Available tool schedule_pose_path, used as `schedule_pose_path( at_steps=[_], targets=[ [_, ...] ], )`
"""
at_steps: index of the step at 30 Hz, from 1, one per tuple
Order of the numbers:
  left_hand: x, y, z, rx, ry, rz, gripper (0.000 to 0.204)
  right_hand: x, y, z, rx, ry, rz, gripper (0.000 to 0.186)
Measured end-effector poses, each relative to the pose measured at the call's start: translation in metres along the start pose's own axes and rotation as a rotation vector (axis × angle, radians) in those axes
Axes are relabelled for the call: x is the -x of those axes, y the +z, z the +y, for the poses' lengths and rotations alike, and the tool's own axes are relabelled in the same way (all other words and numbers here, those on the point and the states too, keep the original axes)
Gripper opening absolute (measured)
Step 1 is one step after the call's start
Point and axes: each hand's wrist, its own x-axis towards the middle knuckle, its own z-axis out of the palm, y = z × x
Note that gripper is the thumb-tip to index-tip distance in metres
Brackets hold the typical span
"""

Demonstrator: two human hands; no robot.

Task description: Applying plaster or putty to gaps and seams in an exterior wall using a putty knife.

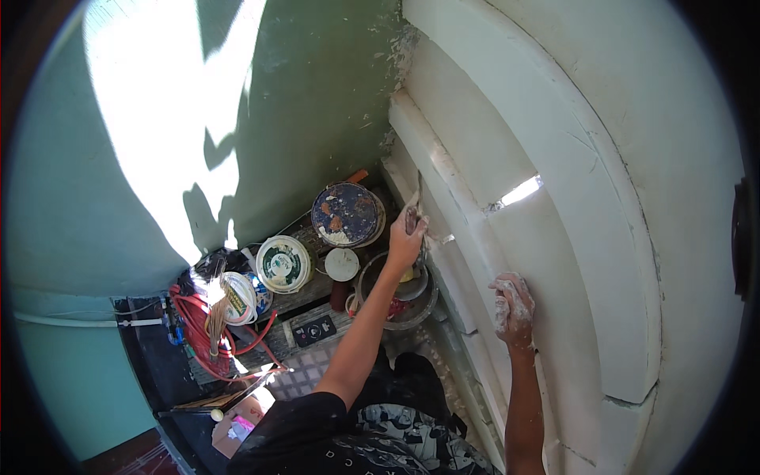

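Note:
My left hand [408, 228] grips a thin scraper or putty knife [419, 186], raised beside the narrow lower white ledge [451, 281] on the right-hand wall. My right hand [514, 309], coated in white paste, is closed at the edge of the middle white ledge [427, 134]; whether it holds anything is hard to tell. Above these, a broad curved white band [578, 174] runs along the wall. A small bright gap [522, 189] shows between the bands. Under my left forearm sits a round grey bucket or basin [419, 313], partly hidden.
A wooden plank shelf [297, 299] along the green wall [313, 95] carries a dark-lidded bucket [344, 214], a white-lidded tub [282, 263], a small pale can [342, 264] and a coiled red hose [206, 336]. A white pipe [71, 321] and cardboard piece [233, 431] are at left.

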Motion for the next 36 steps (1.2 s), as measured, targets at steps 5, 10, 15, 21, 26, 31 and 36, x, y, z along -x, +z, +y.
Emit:
schedule_pose_path(
  at_steps=[5,10,15,21,26,31,36],
  targets=[
    [-0.021,-0.017,-0.028,0.147,0.063,0.023,0.044,0.000,0.004,-0.008,-0.099,0.083,-0.052,0.020],
    [-0.107,-0.041,0.031,0.194,0.150,0.054,0.043,0.001,0.003,-0.007,-0.083,0.094,-0.039,0.019],
    [-0.090,-0.036,0.019,0.127,0.240,0.022,0.037,0.000,0.004,-0.005,-0.049,0.040,-0.043,0.019],
    [0.049,0.010,0.001,0.121,0.084,-0.064,0.053,0.001,0.000,-0.004,-0.057,0.071,-0.049,0.020],
    [0.059,0.020,-0.002,0.125,0.065,-0.060,0.056,0.003,0.001,-0.001,-0.033,0.055,-0.044,0.020],
    [-0.008,0.016,0.017,0.215,0.059,0.044,0.051,0.002,0.003,-0.003,-0.034,0.038,-0.009,0.017],
    [0.024,0.011,-0.025,0.056,0.104,0.025,0.049,0.003,0.006,-0.003,-0.075,0.068,-0.011,0.015]
  ],
)
